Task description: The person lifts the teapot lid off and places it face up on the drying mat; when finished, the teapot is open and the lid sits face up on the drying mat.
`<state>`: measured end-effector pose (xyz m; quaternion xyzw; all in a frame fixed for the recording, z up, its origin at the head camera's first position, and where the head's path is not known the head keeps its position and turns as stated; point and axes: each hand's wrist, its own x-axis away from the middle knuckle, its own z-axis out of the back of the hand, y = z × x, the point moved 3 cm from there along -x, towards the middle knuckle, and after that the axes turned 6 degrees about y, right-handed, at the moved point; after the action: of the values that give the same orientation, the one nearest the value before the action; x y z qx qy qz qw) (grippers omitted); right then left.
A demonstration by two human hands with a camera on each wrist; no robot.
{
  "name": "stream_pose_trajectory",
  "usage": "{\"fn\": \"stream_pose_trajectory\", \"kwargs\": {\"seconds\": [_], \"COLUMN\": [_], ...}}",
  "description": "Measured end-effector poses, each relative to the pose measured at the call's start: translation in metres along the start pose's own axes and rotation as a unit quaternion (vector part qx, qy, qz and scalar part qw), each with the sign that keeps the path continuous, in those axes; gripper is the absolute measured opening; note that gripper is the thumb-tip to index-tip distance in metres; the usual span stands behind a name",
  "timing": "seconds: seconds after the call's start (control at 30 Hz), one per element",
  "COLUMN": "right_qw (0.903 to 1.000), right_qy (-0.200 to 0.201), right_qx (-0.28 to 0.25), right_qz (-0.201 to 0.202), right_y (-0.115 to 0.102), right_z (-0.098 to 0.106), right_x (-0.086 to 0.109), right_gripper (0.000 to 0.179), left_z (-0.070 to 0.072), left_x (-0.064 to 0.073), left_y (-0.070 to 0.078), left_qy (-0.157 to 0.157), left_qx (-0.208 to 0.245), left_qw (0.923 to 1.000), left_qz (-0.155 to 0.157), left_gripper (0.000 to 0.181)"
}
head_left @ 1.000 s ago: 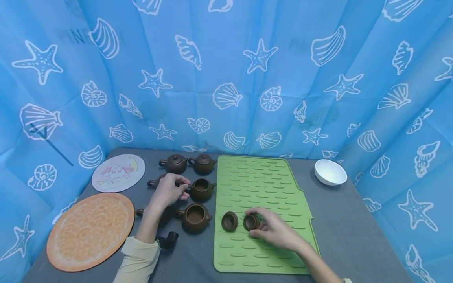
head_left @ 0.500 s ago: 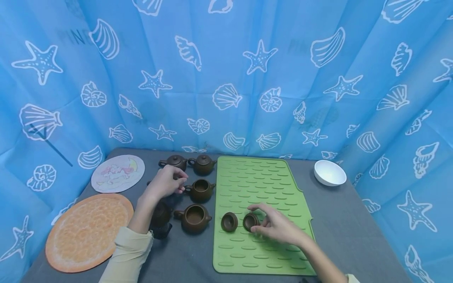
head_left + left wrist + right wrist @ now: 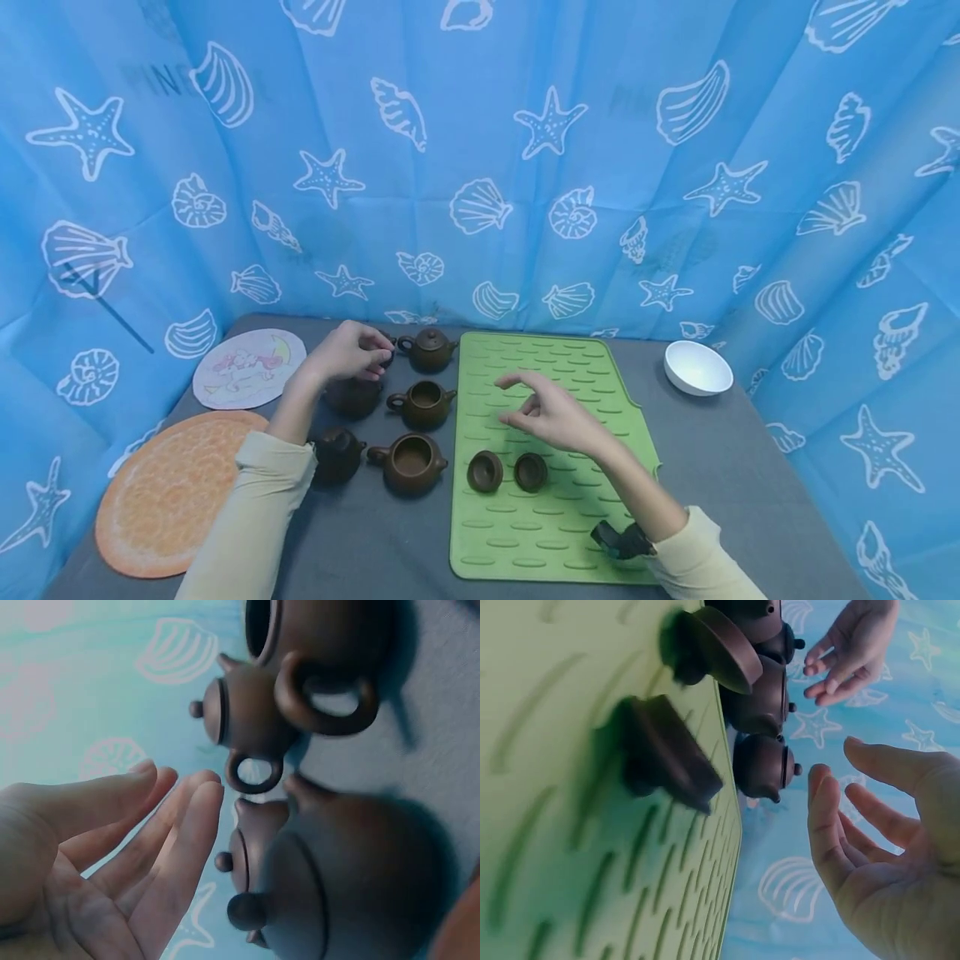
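My left hand [image 3: 351,350] hovers over the left column of brown teapots, overlapping the back-left one in the head view. In the left wrist view its fingers are loosely bent with nothing between them, beside a lidded teapot [image 3: 345,877]. My right hand [image 3: 551,412] is raised over the green mat [image 3: 558,533], thumb and index finger apart, holding nothing. Two teapot lids [image 3: 485,472] lie upside down on the mat, knobs downward as the right wrist view shows. Left of the mat stand two lidless teapots [image 3: 422,404] and a lidded back teapot [image 3: 432,348].
A white bowl [image 3: 698,368] stands at the back right of the grey table. To the left lie a round unicorn placemat [image 3: 250,368] and an orange-brown round mat [image 3: 176,496]. A blue shell-patterned curtain [image 3: 480,167] hangs behind.
My right hand has let go of the right-hand lid and risen away from it toward the back. My left hand has moved back and left, from the lidless teapot's handle toward the back-left teapot.
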<state>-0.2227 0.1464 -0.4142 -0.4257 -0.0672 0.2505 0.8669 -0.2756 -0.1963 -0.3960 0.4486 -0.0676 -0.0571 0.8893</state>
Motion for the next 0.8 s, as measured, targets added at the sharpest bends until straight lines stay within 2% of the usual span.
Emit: {"fn": "stream_pose_trajectory", "kwargs": {"seconds": [0.17,0.4,0.6,0.8], "right_qw": [0.9995,0.9992,0.9969,0.9952], "right_qy": [-0.008,-0.008,-0.001,0.033], "right_qx": [-0.031,-0.036,-0.076,-0.082], "right_qz": [-0.002,-0.014,-0.020,-0.041], "right_y": [-0.007,-0.009,-0.007,-0.007], "right_z": [-0.009,-0.020,-0.029,-0.040], "right_x": [-0.035,-0.079,-0.112,-0.139], "right_gripper": [0.046,0.043,0.043,0.039], "left_z": [0.007,0.004,0.003,-0.003], "left_x": [-0.010,-0.023,-0.039,-0.051], "left_y": [-0.001,-0.004,-0.009,-0.015], "left_qy": [-0.010,-0.035,-0.017,-0.002], "left_qx": [0.000,0.027,0.084,0.101], "left_qw": [0.9999,0.9985,0.9950,0.9922], "left_qz": [0.011,0.033,0.052,0.072], "left_gripper": [0.032,0.035,0.035,0.036]}}
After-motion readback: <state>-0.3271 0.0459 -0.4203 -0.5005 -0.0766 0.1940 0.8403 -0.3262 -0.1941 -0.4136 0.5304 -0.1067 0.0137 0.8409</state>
